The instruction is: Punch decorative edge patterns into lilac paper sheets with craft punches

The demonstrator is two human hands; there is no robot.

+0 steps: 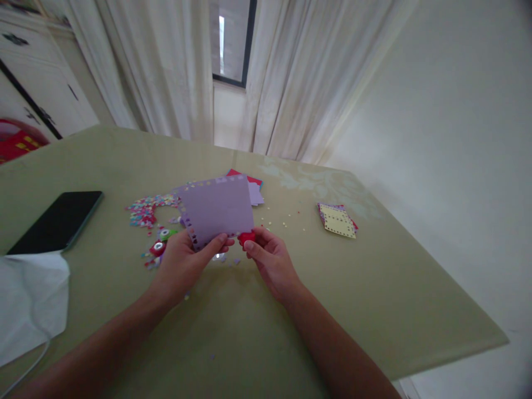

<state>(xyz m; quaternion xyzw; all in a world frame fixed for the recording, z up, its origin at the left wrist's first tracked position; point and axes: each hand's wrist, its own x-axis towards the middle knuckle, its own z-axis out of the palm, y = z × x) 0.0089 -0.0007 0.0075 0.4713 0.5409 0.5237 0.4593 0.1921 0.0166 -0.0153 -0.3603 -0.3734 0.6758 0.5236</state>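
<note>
A sheet of purple paper (218, 208) is held up above the table, with small shapes punched along its left, top and lower edges. My left hand (187, 257) pinches its lower left part, thumb in front. In my right hand (268, 255) is a small red craft punch (246, 238), held between thumb and fingers at the sheet's lower right corner. Whether the punch is pressed down cannot be seen. Behind my left hand lie a red-and-white punch (158, 247) and a green one (168, 234), partly hidden. Colourful paper confetti (143, 211) is heaped beyond them.
Punched cards with a yellow one on top (338, 221) lie stacked at the right. Red and purple paper (255, 194) sits behind the held sheet. A black tablet or phone (58, 221) and a white cloth or paper (35, 302) with a cable lie at the left of the green table (399, 299).
</note>
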